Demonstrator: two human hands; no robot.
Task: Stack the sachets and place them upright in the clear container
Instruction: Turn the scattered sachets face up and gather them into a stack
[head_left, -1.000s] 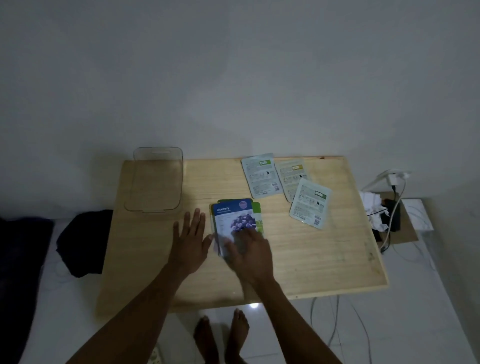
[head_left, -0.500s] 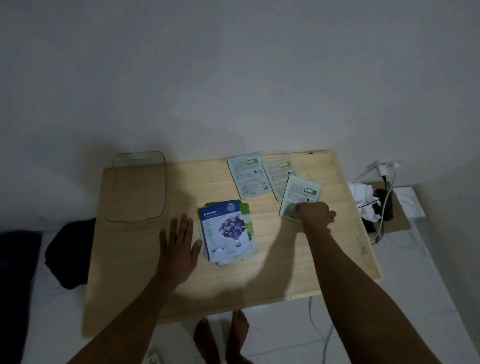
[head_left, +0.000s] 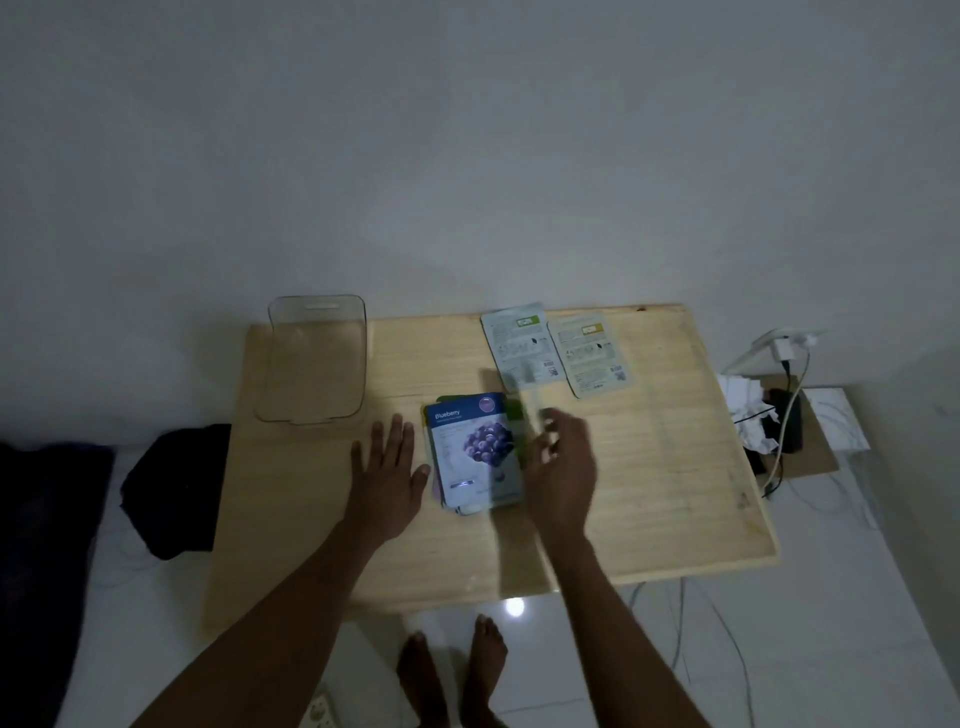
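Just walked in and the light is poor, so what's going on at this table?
A person is gathering face-mask sachets into a pile on the wooden table. The left hand lies flat beside the blueberry sachet, which tops the pile. The right hand is at the pile's right edge with a pale sachet, blurred by motion. Two pale sachets lie loose near the far edge. The clear container at the far left holds nothing yet.

A dim grey wall (head_left: 467, 156) is filling the upper half of the view. A wooden table (head_left: 649, 493) is standing against it on glossy white floor (head_left: 779, 649). Dark cloth (head_left: 176, 488) is lying at left, while cables (head_left: 789, 415) are trailing at right.
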